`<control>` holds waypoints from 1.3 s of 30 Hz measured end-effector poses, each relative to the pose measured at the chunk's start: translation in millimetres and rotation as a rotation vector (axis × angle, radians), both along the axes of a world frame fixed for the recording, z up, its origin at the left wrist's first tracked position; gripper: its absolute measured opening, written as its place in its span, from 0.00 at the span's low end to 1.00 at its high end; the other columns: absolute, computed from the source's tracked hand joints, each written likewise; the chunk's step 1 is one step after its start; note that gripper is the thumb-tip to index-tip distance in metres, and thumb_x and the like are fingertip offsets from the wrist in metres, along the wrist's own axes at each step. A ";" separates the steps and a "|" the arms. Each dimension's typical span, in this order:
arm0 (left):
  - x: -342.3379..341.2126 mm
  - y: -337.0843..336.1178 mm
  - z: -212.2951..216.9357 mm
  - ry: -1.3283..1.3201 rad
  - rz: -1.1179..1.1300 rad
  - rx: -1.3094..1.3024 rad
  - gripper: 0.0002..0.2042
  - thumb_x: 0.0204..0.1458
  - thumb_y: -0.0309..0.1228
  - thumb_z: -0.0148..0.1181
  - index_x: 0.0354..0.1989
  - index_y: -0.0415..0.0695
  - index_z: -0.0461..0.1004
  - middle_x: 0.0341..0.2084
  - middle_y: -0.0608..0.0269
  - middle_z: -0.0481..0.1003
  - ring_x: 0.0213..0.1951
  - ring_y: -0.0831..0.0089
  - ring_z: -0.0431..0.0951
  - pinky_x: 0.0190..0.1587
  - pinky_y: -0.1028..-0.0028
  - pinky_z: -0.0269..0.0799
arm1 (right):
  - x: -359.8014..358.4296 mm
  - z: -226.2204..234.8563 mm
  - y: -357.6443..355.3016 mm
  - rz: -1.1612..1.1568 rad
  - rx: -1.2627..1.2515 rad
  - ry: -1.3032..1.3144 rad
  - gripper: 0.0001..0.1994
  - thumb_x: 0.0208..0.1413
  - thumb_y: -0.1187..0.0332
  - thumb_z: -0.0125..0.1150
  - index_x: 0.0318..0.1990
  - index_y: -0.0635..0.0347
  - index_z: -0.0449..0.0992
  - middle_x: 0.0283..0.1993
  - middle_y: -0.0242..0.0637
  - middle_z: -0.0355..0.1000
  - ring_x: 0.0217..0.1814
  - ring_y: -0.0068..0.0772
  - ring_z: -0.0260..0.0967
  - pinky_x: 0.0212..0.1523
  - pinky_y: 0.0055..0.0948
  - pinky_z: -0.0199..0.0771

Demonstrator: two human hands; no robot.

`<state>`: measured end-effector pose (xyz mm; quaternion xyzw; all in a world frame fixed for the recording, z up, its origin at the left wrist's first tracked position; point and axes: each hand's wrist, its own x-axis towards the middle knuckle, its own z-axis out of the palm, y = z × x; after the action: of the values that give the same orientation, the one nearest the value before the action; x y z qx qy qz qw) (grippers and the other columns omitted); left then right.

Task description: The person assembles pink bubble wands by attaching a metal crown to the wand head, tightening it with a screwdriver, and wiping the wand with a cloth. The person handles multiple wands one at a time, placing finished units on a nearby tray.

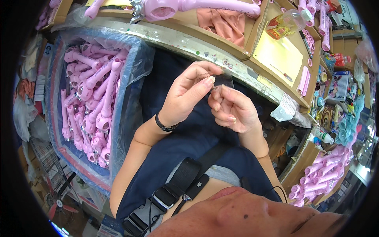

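Both of my hands are raised in front of my chest, close together, just below the bench edge. Between them is a small piece of clear film (226, 80) with fine dark print on it. My left hand (192, 87) pinches one side between thumb and forefinger. My right hand (236, 107) has thumb and fingertips closed on the other side, its other fingers curled in. Part of the film is hidden behind the fingertips. Above them on the bench lies a pink plastic part (197, 5) with a long handle and a hollow rounded head.
At left, a plastic-lined crate (136, 55) holds many pink handled parts (96, 89). Across the bench lie a peach cloth (223, 27), a yellow sheet (276, 55), a screwdriver (287, 76) and a clear bottle (288, 24). More pink handles (321, 173) are stacked at lower right.
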<state>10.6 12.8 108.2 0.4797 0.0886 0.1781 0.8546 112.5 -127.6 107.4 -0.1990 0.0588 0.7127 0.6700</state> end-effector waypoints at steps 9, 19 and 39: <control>-0.2 0.3 1.2 0.016 -0.011 0.024 0.03 0.56 0.25 0.47 0.31 0.41 0.67 0.48 0.54 0.68 0.47 0.76 0.67 0.50 0.75 0.62 | -3.1 11.6 3.9 -0.266 -0.097 -0.559 0.06 0.59 0.69 0.53 0.38 0.63 0.71 0.31 0.34 0.70 0.20 0.14 0.59 0.17 0.13 0.54; 1.9 1.9 -7.1 -0.032 0.007 0.102 0.04 0.56 0.24 0.51 0.30 0.39 0.67 0.45 0.61 0.66 0.42 0.81 0.65 0.47 0.79 0.61 | -6.2 15.9 2.2 -0.376 -0.114 -0.933 0.04 0.58 0.72 0.55 0.38 0.63 0.72 0.29 0.28 0.67 0.24 0.12 0.59 0.23 0.12 0.58; -2.9 6.5 -1.4 -0.032 -0.012 0.450 0.03 0.53 0.19 0.50 0.29 0.39 0.65 0.46 0.55 0.66 0.56 0.63 0.64 0.58 0.67 0.59 | -6.1 3.5 0.2 -0.379 0.065 -0.745 0.07 0.61 0.69 0.50 0.39 0.64 0.71 0.38 0.35 0.68 0.26 0.18 0.61 0.26 0.15 0.61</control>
<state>7.7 19.3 106.7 0.6558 0.0301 0.1960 0.7284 106.4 -127.3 110.9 -0.4075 -0.1745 0.4576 0.7708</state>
